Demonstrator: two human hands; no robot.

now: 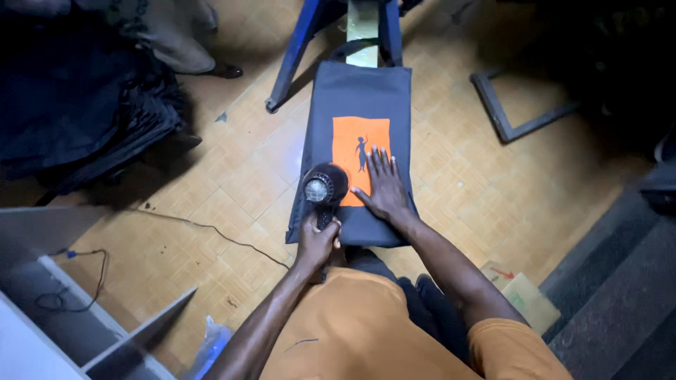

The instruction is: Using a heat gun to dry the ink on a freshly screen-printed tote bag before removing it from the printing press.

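A dark grey cloth bag (359, 91) lies stretched over a narrow board in front of me. An orange rectangle (352, 141) with a small dark figure is printed on its middle. My left hand (317, 239) grips the handle of a black hair dryer (324, 186), whose round head hovers over the lower left corner of the orange print. My right hand (382, 186) lies flat with fingers spread on the bag, partly covering the print's lower right.
Blue metal legs (296, 49) of a stand rise behind the board. A pile of dark cloth (77, 105) lies at the left. A black cable (204, 229) runs across the wooden floor. White shelving (49, 317) sits lower left, a cardboard box (524, 295) lower right.
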